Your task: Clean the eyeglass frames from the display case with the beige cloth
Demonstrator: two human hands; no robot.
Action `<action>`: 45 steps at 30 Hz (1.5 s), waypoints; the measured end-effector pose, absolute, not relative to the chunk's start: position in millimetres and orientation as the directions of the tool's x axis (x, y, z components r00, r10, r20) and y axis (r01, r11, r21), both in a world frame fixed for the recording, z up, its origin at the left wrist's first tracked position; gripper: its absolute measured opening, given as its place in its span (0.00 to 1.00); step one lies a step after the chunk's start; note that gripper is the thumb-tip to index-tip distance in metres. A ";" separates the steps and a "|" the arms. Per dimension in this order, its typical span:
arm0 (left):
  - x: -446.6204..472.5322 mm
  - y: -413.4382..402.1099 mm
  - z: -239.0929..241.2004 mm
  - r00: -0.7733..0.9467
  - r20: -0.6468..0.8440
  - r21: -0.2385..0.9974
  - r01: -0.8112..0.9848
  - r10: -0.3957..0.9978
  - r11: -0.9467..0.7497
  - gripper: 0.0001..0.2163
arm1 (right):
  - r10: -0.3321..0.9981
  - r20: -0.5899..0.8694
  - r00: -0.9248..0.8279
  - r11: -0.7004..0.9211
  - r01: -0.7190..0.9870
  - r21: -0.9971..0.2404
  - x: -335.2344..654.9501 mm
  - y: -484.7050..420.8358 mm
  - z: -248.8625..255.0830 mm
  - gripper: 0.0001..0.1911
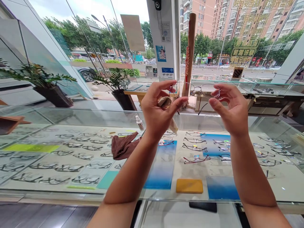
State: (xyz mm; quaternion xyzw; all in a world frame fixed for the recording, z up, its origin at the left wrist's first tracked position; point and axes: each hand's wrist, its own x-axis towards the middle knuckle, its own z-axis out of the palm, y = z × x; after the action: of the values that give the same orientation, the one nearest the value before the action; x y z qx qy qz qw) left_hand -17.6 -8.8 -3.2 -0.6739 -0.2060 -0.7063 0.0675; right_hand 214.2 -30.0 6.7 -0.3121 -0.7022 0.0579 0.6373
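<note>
A pair of thin-rimmed eyeglasses (198, 90) is held up between my two hands, above the glass display counter. My left hand (158, 107) grips its left end between thumb and fingers. A beige cloth (174, 127) is tucked in that same hand and hangs below the palm. With thumb and fingertips, my right hand (231, 107) pinches the right end of the eyeglasses. One dark temple tip points down near my right thumb. Below my left wrist, a brown cloth (123, 146) lies crumpled on the counter, close to a small white bottle (139, 123).
Under the counter's glass (163, 196) lie rows of eyeglasses, with blue display sheets (159, 171) among them. A yellow case (189, 186) sits near the front. Potted plants (53, 91), a wooden post (190, 53) and a second glass counter (268, 90) stand beyond, before large windows.
</note>
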 end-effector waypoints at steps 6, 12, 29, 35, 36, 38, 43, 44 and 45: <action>-16.4 -7.6 -5.3 -0.100 0.982 0.187 0.422 0.159 -0.887 0.20 | 0.543 0.839 0.029 0.783 0.343 -0.519 213.1 -29.1 6.2 0.20; -8.9 -13.6 -1.7 -0.157 0.986 0.130 0.481 0.060 -0.867 0.20 | 0.584 0.810 0.050 0.747 0.357 -0.561 213.4 -25.5 2.7 0.21; -11.8 -11.7 -4.7 -0.165 0.971 0.229 0.445 0.172 -0.866 0.20 | 0.560 0.821 0.111 0.735 0.391 -0.554 203.6 -29.9 0.9 0.21; -15.7 -5.9 -7.5 -0.153 0.962 0.270 0.397 0.226 -0.877 0.20 | 0.518 0.848 0.112 0.744 0.430 -0.511 204.9 -29.3 -1.2 0.21; -16.1 -5.2 -7.6 -0.153 0.961 0.272 0.394 0.230 -0.878 0.20 | 0.513 0.851 0.112 0.746 0.432 -0.506 205.0 -29.4 -1.3 0.20; -16.7 -3.8 -7.5 -0.154 0.962 0.267 0.399 0.223 -0.877 0.20 | 0.501 0.858 0.116 0.754 0.429 -0.498 204.8 -30.5 -0.7 0.20; -18.9 3.3 -7.9 -0.124 0.951 0.308 0.365 0.282 -0.878 0.19 | 0.430 0.895 0.116 0.770 0.471 -0.430 202.7 -37.1 2.9 0.18; -19.3 5.6 -8.5 -0.123 0.946 0.323 0.351 0.299 -0.879 0.19 | 0.413 0.904 0.113 0.769 0.489 -0.412 202.1 -38.8 3.5 0.17; -19.7 7.8 -9.1 -0.123 0.943 0.333 0.336 0.310 -0.881 0.19 | 0.398 0.911 0.111 0.766 0.505 -0.396 201.3 -40.4 4.0 0.17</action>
State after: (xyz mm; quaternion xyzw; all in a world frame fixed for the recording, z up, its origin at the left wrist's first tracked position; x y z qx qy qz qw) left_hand -19.7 7.8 -9.1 -0.6621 -0.2439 -0.7086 0.0093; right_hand 201.3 -40.4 4.0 -0.3393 -0.6653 -0.0406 0.6637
